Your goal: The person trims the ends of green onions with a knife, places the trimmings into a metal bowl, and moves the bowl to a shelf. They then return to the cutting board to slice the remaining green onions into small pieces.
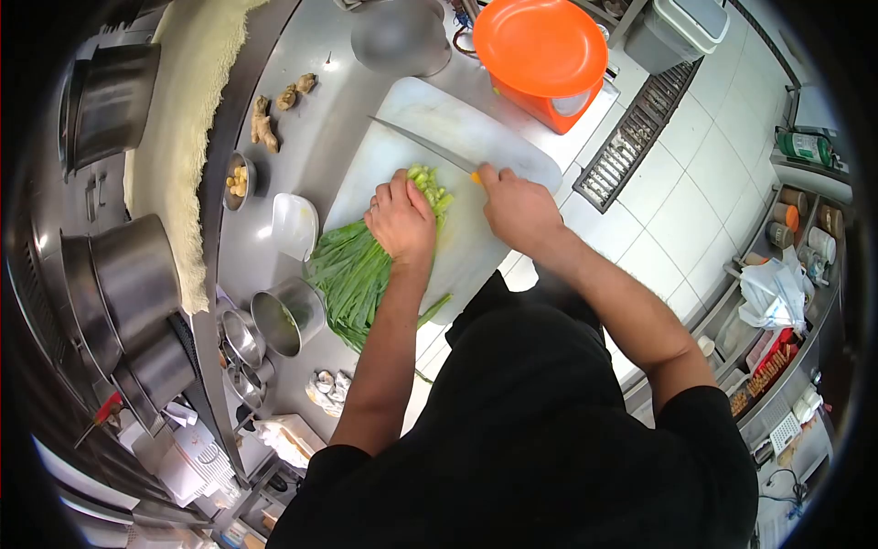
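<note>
On a white cutting board (498, 151) lies a bunch of leafy greens (352, 274), its pale cut stem ends (428, 183) toward the board's middle. My left hand (401, 220) presses on the stems, fingers curled round them. My right hand (517, 209) is closed on the yellow-orange handle of a knife (421, 140). The blade points to the upper left and lies just beyond the stem ends, apart from my left fingers. The leaves hang over the board's near left edge.
Ginger pieces (263, 125), a small bowl of garlic (240, 181), a white plastic container (294, 226) and a metal pot (286, 320) stand left of the board. An orange scale (541, 55) is at the top. A floor drain grate (631, 137) lies to the right.
</note>
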A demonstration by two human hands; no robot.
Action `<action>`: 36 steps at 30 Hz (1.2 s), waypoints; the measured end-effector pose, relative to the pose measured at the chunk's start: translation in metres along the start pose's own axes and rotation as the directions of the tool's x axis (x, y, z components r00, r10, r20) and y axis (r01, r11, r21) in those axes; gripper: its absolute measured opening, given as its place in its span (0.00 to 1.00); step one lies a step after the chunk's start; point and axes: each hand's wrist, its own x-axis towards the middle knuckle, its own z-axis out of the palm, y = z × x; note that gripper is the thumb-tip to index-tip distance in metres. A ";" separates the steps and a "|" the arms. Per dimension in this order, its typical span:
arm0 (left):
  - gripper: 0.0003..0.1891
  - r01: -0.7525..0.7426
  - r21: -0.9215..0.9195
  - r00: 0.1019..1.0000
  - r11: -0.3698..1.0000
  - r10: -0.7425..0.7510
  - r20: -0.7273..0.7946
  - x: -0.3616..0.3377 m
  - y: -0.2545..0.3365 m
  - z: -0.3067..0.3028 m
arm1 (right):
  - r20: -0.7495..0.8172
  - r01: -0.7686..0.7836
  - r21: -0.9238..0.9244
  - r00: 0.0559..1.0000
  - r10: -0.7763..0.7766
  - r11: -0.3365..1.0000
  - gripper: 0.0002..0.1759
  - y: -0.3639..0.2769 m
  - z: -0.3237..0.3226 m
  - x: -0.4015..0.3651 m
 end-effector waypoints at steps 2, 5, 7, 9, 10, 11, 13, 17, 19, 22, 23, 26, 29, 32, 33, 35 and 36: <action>0.11 0.009 -0.010 1.000 1.000 -0.009 0.014 0.001 0.001 -0.002 | 0.107 -0.056 0.055 0.993 0.050 0.997 0.18 -0.002 -0.010 -0.010; 0.10 -0.038 -0.021 0.999 0.999 0.037 -0.033 0.003 -0.002 0.003 | 0.145 -0.084 0.046 0.987 0.076 0.995 0.15 0.002 -0.014 -0.018; 0.10 -0.005 -0.043 1.000 0.999 0.005 0.013 0.006 -0.005 0.005 | 0.087 -0.049 0.016 0.995 0.048 0.999 0.15 0.004 -0.013 -0.022; 0.10 0.008 -0.054 0.999 0.999 -0.005 0.049 0.007 -0.005 0.004 | 0.073 -0.036 0.027 0.997 0.034 0.999 0.14 0.000 -0.012 -0.026; 0.11 0.003 -0.053 0.998 0.999 0.001 0.059 0.008 -0.006 0.003 | 0.066 -0.028 0.033 0.998 0.025 0.999 0.14 -0.004 -0.012 -0.028; 0.11 -0.004 -0.051 0.998 0.999 0.007 0.068 0.011 -0.006 0.002 | 0.072 -0.010 0.030 0.997 0.008 0.999 0.14 -0.007 -0.013 -0.030; 0.10 0.029 -0.070 0.997 0.997 -0.024 0.074 0.014 -0.003 0.000 | 0.086 0.023 0.022 0.996 -0.025 0.999 0.13 -0.013 -0.015 -0.037; 0.09 0.057 -0.132 0.998 0.990 -0.052 0.037 0.015 -0.003 0.001 | 0.088 0.011 0.019 0.996 -0.013 1.000 0.12 -0.014 -0.007 -0.046; 0.09 0.042 -0.144 0.999 0.989 -0.042 0.003 0.013 -0.003 0.003 | 0.090 0.013 0.008 0.996 -0.014 1.000 0.12 -0.013 -0.005 -0.046; 0.09 0.024 -0.156 1.000 0.987 -0.026 -0.011 0.011 -0.005 0.005 | 0.118 -0.013 -0.010 0.993 0.014 1.000 0.12 -0.016 -0.007 -0.043; 0.09 0.021 -0.159 1.000 0.987 -0.023 -0.012 0.012 -0.006 0.007 | 0.131 -0.017 -0.002 0.991 0.017 1.000 0.12 -0.015 -0.006 -0.040; 0.08 -0.010 -0.143 1.000 0.990 0.013 0.022 0.016 -0.007 0.007 | 0.145 -0.014 0.051 0.989 0.007 0.999 0.11 -0.013 0.003 -0.027; 0.07 0.005 -0.143 0.997 0.990 0.006 0.079 0.020 -0.004 0.000 | 0.120 0.013 0.129 0.992 -0.029 0.992 0.11 -0.012 0.009 -0.004; 0.07 0.034 -0.147 0.994 0.989 -0.017 0.112 0.020 -0.003 -0.003 | 0.123 0.015 0.147 0.992 -0.033 0.989 0.11 -0.016 -0.006 0.003; 0.07 0.026 -0.147 0.996 0.989 -0.013 0.092 0.023 -0.005 0.000 | 0.118 0.002 0.153 0.993 -0.021 0.988 0.11 -0.018 -0.015 -0.002; 0.07 0.013 -0.146 0.997 0.989 -0.003 0.071 0.021 -0.007 0.004 | 0.138 -0.012 0.146 0.990 -0.008 0.989 0.11 -0.021 -0.029 -0.016; 0.07 0.012 -0.133 0.997 0.991 -0.002 0.080 0.020 -0.007 0.003 | 0.156 -0.013 0.132 0.988 -0.008 0.991 0.11 -0.021 -0.036 -0.024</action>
